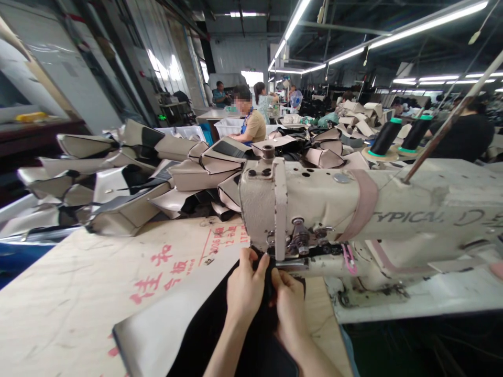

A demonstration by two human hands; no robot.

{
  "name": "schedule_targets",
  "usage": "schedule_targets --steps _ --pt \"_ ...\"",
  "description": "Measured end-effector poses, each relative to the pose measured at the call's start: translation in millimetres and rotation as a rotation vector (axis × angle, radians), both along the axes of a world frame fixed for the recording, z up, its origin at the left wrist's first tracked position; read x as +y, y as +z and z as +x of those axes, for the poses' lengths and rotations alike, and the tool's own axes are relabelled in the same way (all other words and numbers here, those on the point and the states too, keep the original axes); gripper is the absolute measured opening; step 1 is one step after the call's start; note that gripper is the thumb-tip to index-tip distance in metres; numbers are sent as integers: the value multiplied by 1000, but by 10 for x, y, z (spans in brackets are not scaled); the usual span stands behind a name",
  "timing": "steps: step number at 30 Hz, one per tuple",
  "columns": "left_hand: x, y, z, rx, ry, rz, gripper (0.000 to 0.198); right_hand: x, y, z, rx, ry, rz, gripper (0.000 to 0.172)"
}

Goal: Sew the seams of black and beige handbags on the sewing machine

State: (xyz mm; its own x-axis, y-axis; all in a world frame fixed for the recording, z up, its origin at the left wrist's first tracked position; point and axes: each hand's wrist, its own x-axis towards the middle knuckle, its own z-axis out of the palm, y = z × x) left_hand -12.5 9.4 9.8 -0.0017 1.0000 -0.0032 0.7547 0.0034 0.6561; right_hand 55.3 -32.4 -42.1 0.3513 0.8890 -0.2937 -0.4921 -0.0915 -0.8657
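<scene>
Under sewing machine [314,204] | left hand [245,285], right hand [288,303] pinch black fabric [220,324] | needle hidden

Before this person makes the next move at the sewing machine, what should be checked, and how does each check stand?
1. Grip on the black fabric: ok; left hand and right hand both pinch it.
2. Fingers clear of the needle: cannot tell; they hide it under the machine head.
3. Pale panel flat on the cardboard: ok.
4. Thread cone and its neighbour upright: ok.
5. Stacked pieces apart from the hands: ok.
</scene>
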Motion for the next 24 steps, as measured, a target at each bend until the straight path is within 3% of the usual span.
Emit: schedule_targets --steps 13,18,20,22,24 --pt "34 15 3 49 -2 4 19 40 61 9 -73 -14 1 42" --pt "33 29 4 31 4 -9 22 17 53 122 -157 110 22 48" --pt "39 23 5 8 7 -10 24 -105 102 304 -306 229 45 49" --pt "55 14 10 -3 10 -10 24 -321 192 641 -609 236 79 45" --pt "75 9 16 5 15 -17 21 -593 304 1146 -1017 -37 126 34"
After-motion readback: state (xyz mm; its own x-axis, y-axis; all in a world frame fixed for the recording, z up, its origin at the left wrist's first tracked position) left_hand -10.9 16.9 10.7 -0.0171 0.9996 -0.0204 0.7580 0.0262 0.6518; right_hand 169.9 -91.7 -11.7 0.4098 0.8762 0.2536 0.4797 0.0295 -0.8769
